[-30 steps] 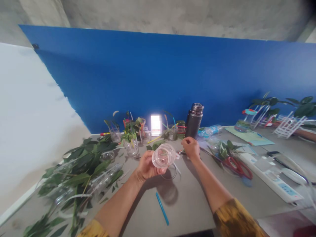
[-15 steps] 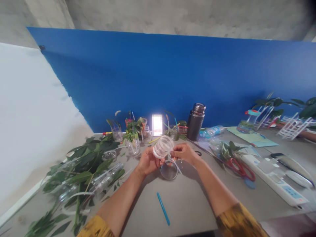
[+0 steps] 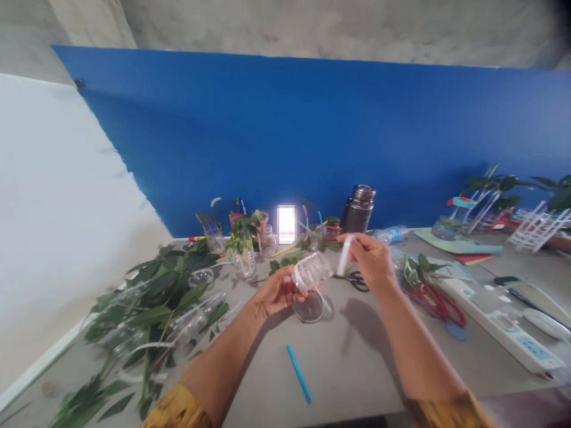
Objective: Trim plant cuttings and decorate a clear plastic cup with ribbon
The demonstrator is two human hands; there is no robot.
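My left hand [image 3: 279,291] grips a clear ribbed plastic bottle piece [image 3: 316,270] with a white band around its near end. The piece is tilted, its other end toward the right. Off to its right, my right hand [image 3: 372,258] pinches a short white strip [image 3: 345,255], apart from the bottle piece. Beneath my left hand a clear round plastic piece with a pale rim [image 3: 308,308] lies on the table. Nearer to me is a blue straw [image 3: 298,374]. Black-handled scissors [image 3: 359,282] lie partly behind my right hand.
Cut leaves [image 3: 156,297] and clear plastic pieces cover the left side. Jars with plants [image 3: 243,258] and a dark thermos [image 3: 358,208] line the back. Red-handled scissors [image 3: 439,306] and a white power strip [image 3: 499,327] lie right. A co-worker's arm [image 3: 561,245] shows far right.
My right hand has moved right and up, away from the bottle piece, with the white strip. My left hand has shifted slightly right and tilted the piece. At the right, the papers are rearranged.
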